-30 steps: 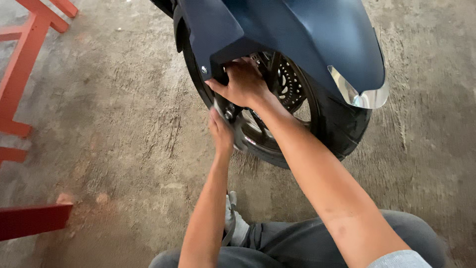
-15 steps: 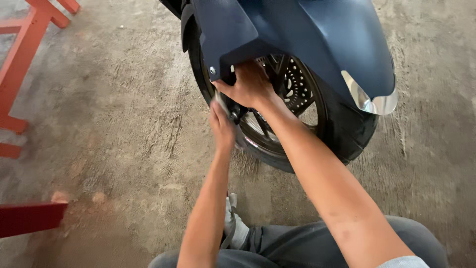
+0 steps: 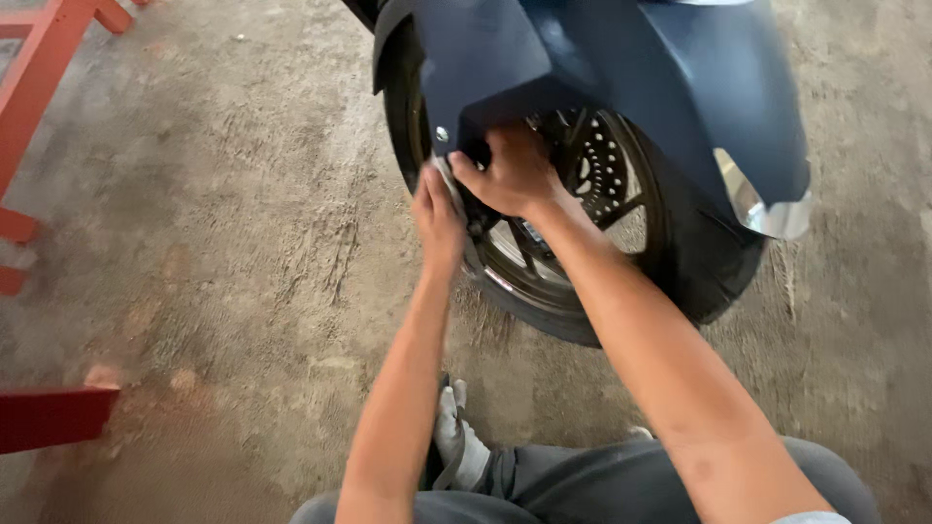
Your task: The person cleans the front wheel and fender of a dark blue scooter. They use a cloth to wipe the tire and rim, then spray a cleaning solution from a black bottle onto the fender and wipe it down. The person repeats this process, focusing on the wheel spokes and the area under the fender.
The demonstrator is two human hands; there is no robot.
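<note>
The wheel [image 3: 582,223] stands at twelve o'clock from the person, under the blue fender [image 3: 621,87]. The right hand [image 3: 510,175] curls around something at the fender's lower edge, near the hub; what it grips is hidden. The left hand [image 3: 437,218] lies just at its nine o'clock, fingers flat against the rim [image 3: 515,286], holding nothing visible. The right hand is nearer the hub.

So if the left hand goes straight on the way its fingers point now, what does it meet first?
The left hand points up toward the lower edge of the dark blue front fender, near its small bolt. It would probably meet that edge first, though depth is unclear and the tyre is close behind.
</note>
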